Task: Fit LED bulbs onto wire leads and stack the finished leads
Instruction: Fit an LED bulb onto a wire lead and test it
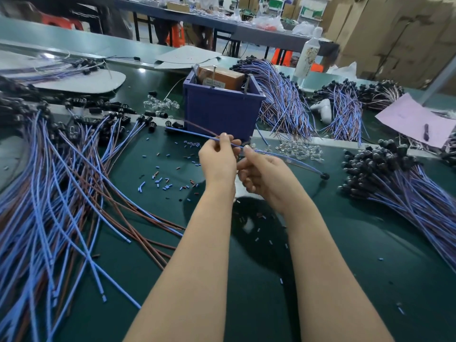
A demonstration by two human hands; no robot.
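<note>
The left hand [217,156] pinches a blue lead [291,160] in a narrow grip. The right hand [261,174], just beside it, curls round the same lead; whether it also hides a bulb I cannot tell. The lead's black socket [325,176] sits well out past the right grip. Loose clear bulbs [298,150] lie on the worktop [320,243] just beyond both grips, and the finished stack [394,183] is farther out on the right grip's side. It would be best to slide the right grip out to the socket, steadying that end so a bulb presses in straight.
</note>
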